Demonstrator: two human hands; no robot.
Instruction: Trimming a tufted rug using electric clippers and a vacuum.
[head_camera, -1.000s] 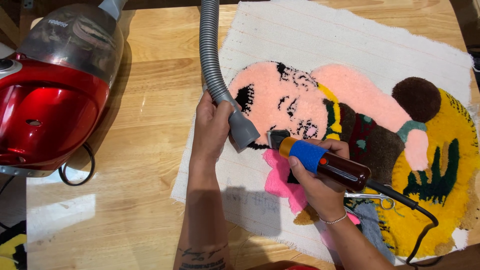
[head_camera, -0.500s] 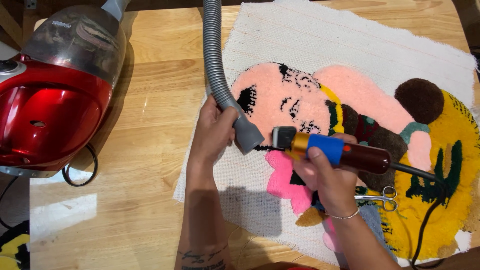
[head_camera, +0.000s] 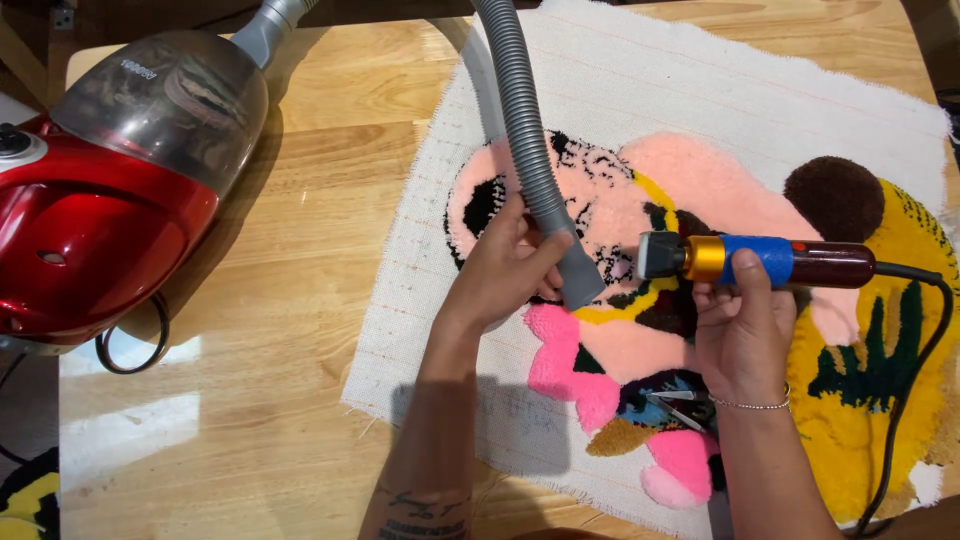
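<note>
Your left hand (head_camera: 505, 270) is wrapped around the grey vacuum hose (head_camera: 530, 150), its nozzle (head_camera: 580, 283) just past your fingers on the tufted rug (head_camera: 700, 180). Your right hand (head_camera: 742, 335) clamps the corded electric trimmer (head_camera: 765, 261), blade pointing at the nozzle.

Labels: one found, no packages, signs or screens.
A small dark printed label (head_camera: 140, 66) sits on the vacuum cleaner (head_camera: 110, 190), upper left of its clear dome.
</note>
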